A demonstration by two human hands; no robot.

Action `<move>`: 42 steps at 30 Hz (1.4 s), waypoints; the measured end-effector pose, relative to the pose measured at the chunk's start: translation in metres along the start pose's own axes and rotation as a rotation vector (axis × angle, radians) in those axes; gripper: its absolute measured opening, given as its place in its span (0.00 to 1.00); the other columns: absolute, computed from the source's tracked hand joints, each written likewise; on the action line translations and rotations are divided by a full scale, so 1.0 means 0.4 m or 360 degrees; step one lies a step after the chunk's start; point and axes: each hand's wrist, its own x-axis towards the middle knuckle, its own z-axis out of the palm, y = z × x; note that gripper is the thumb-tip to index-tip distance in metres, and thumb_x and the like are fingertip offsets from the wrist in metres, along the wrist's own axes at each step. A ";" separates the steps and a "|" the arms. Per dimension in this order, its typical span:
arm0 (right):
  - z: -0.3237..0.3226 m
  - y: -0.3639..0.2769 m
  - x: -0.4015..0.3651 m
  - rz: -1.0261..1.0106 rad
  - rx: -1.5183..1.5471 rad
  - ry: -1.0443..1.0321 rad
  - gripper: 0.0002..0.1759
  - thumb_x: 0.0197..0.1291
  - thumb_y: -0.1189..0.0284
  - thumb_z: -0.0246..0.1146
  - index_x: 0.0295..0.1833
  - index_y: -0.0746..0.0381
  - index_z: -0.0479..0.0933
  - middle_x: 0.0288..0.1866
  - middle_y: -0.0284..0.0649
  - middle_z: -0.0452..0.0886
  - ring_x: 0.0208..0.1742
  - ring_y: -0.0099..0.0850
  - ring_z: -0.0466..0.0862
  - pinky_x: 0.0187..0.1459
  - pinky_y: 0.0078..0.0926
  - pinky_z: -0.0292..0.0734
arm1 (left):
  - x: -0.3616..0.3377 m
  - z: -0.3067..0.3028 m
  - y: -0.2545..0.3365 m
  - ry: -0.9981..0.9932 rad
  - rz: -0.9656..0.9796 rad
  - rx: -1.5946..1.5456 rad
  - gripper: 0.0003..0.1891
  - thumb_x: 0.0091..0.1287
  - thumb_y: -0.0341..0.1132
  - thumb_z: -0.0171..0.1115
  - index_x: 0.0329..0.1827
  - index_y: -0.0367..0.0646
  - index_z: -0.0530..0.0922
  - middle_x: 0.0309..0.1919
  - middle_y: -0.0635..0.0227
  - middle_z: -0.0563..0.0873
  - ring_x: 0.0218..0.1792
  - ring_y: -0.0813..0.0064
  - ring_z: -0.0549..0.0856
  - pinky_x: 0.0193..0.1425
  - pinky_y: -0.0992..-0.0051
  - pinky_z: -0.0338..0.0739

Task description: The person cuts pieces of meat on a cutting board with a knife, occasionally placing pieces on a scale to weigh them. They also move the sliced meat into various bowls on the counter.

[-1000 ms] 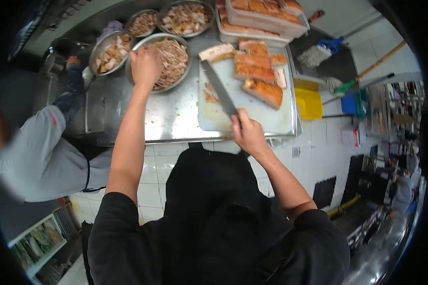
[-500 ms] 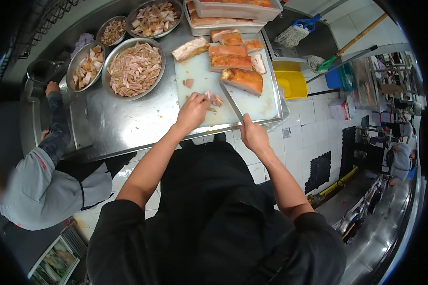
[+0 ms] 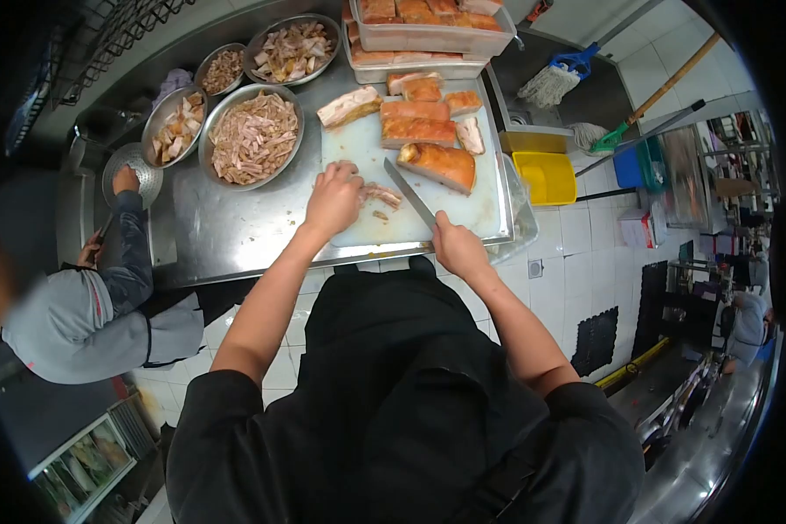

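Observation:
My right hand (image 3: pixel 459 246) grips the handle of a knife (image 3: pixel 410 194), its blade slanting over the white cutting board (image 3: pixel 489 205) toward the upper left. My left hand (image 3: pixel 334 199) rests at the board's left side with fingers curled down; whatever lies under them is hidden. Beside its fingertips are small strips of meat (image 3: pixel 382 196). A browned slab of pork (image 3: pixel 437 166) lies just beyond the blade, apart from it. Behind it sit more browned pork blocks (image 3: pixel 417 131) and a pale-sided piece (image 3: pixel 349 106).
Left of the board stand a large bowl of sliced meat (image 3: pixel 253 140) and several smaller bowls of pieces. Stacked plastic tubs of pork (image 3: pixel 432 39) stand at the back. A co-worker at the left has a hand at a metal colander (image 3: pixel 148 185). A yellow bucket (image 3: pixel 546 179) stands right.
My left hand has moved left on the board, over where a small meat piece lay. The knife has shifted left, away from the slab. The co-worker's hand is now at the colander.

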 end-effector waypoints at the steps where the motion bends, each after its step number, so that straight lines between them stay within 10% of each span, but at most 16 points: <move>1: -0.009 -0.003 -0.001 -0.0002 -0.0026 -0.0011 0.10 0.68 0.71 0.56 0.49 0.64 0.68 0.27 0.59 0.84 0.30 0.61 0.85 0.36 0.62 0.80 | 0.007 0.011 0.017 0.0009 -0.0009 0.0008 0.09 0.64 0.36 0.68 0.41 0.41 0.87 0.54 0.63 0.83 0.60 0.59 0.78 0.68 0.56 0.70; 4: -0.023 0.007 -0.001 -0.0025 -0.0077 -0.0007 0.10 0.66 0.72 0.56 0.49 0.64 0.68 0.27 0.59 0.84 0.30 0.62 0.86 0.36 0.62 0.80 | 0.036 0.066 0.088 -0.0162 0.0159 0.0242 0.07 0.64 0.33 0.65 0.38 0.41 0.86 0.40 0.66 0.85 0.50 0.61 0.82 0.62 0.58 0.75; 42: -0.060 -0.058 0.030 0.0028 0.0072 -0.0433 0.09 0.68 0.78 0.49 0.52 0.69 0.65 0.38 0.67 0.84 0.43 0.63 0.86 0.47 0.60 0.80 | -0.043 0.178 0.114 0.0130 0.0376 -0.0425 0.10 0.57 0.22 0.66 0.41 0.38 0.87 0.45 0.63 0.89 0.48 0.62 0.87 0.51 0.67 0.85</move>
